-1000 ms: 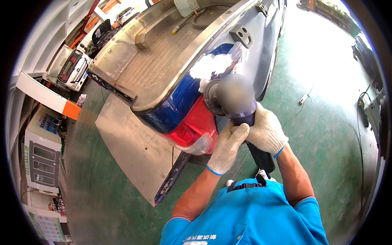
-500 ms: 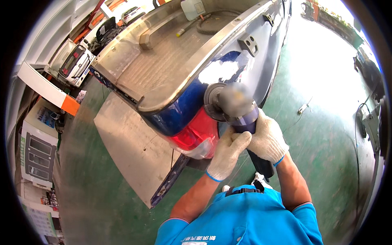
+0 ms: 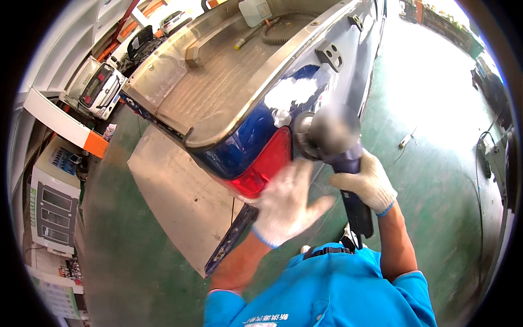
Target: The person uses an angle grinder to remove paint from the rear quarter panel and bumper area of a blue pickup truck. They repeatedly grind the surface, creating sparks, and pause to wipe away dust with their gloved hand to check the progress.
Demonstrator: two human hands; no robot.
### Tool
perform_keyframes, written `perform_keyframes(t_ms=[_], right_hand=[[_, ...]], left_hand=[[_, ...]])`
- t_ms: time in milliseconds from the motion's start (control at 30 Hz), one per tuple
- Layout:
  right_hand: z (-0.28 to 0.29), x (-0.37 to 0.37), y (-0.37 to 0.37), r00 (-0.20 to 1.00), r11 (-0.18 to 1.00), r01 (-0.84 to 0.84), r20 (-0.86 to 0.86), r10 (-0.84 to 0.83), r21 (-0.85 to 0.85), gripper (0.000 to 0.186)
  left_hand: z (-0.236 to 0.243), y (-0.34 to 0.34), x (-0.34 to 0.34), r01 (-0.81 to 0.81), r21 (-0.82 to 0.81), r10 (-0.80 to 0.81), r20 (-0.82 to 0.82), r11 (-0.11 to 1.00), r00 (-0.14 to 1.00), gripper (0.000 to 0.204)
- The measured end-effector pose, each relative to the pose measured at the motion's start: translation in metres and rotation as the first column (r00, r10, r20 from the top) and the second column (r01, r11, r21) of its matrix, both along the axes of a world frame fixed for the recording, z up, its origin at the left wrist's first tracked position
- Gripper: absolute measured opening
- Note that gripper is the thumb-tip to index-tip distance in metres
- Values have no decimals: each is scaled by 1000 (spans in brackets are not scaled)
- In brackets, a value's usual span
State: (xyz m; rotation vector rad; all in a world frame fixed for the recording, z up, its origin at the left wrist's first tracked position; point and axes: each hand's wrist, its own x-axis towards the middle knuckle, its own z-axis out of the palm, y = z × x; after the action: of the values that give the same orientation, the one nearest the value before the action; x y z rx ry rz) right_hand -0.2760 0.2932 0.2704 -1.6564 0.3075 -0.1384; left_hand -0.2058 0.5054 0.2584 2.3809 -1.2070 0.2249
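My right hand, in a cream knit glove with blue cuff, grips the body of a dark angle grinder; its head is blurred. The disc end is beside the rear corner of a pickup bed, right of the red tail light, close to blue paint with white sanded-looking patches. My left hand, gloved alike and smeared by motion, is off the tool, fingers apart, just below the tail light. Whether the disc touches the body cannot be made out.
The truck bed holds a coiled hose and a white container. Its lowered tailgate extends leftward. A white vehicle stands back left. Cables run along the right over green floor; a small socket block lies there.
My left hand has let go of the grinder and moved left and down, opening. My right hand has carried the tool slightly right.
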Motion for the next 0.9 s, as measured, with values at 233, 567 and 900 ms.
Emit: perform_keyframes(t_ms=[233,567,900], right_hand=[[-48,-43,-35,967,963,253,-65,-248,92,55],[-78,-62,-49,918,897,397,-67,-391,195,49],[-97,-82,-77,876,836,481,-98,-472,265,43]], left_hand=[[39,85,27,-349,321,11,721,880,693,89],[41,5,73,-354,468,-118,721,810,683,98],[50,15,47,-314,486,-87,639,816,764,91]])
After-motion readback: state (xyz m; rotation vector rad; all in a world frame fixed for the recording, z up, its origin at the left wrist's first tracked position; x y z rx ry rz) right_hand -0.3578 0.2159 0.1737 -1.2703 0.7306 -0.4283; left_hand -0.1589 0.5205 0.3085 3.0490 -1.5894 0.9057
